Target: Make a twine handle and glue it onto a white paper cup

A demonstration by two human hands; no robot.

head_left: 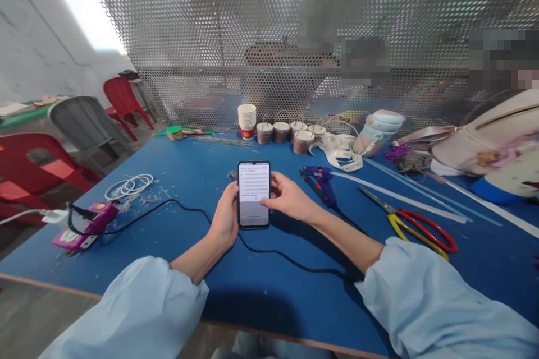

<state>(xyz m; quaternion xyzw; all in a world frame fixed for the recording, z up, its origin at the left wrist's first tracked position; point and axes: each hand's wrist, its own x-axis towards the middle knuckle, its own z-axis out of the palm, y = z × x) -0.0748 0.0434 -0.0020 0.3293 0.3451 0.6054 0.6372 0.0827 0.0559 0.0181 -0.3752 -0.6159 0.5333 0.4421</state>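
A smartphone (254, 213) is held upright above the blue table, its lit screen showing lines of text too small to read. My left hand (226, 216) grips its left edge. On the opposite side, my right hand (290, 196) holds the right edge, with the thumb over the lower part of the screen. The fingers behind the phone are hidden. Right of my right hand lies a blue glue gun (322, 182). Farther right are scissors (415, 227) with one red and one yellow handle.
A purple power strip (90, 227) sits at the left, its black cord (273, 251) crossing the table (168, 258). Along the back stand stacked paper cups (247, 118), several brown-sided pots (303, 141), white ribbon (341, 154) and a bottle (377, 132). A perforated metal screen (202, 39) rises behind.
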